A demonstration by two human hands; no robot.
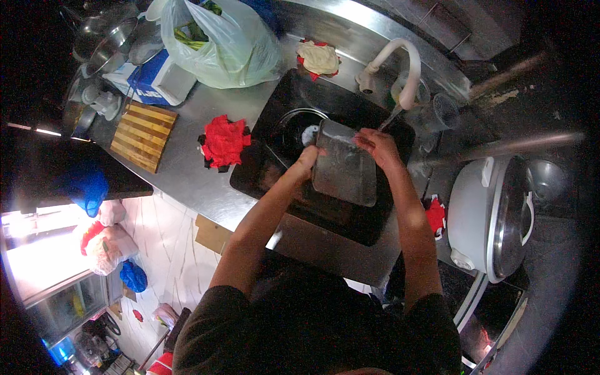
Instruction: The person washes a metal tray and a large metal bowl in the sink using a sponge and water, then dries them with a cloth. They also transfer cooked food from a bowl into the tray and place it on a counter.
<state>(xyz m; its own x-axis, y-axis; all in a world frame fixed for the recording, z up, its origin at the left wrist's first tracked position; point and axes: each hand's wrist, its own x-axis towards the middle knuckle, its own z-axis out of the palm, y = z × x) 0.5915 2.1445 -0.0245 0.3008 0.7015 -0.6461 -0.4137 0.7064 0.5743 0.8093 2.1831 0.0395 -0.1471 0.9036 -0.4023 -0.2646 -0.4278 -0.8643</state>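
Over the black sink (pixel 323 220), a clear rectangular plastic container (pixel 344 173) is tilted between my two hands. My left hand (pixel 308 158) grips its left edge, thumb on the near face. At its upper right corner is my right hand (pixel 376 144), with the fingers bent over the rim. A thin water stream (pixel 390 120) falls from the white curved faucet (pixel 412 70) just beyond my right hand. Behind the container, a round metal-rimmed basin (pixel 286 123) sits in the sink, with a white patch (pixel 309 135) that may be foam or a sponge.
Left of the sink lie a red cloth (pixel 225 141) and a striped wooden cutting board (pixel 144 136). A plastic bag with greens (pixel 225 51) stands behind them, beside a blue-and-white box (pixel 154 79). Clear plastic cups (pixel 443 112) and a large white electric cooker (pixel 478 220) are at right.
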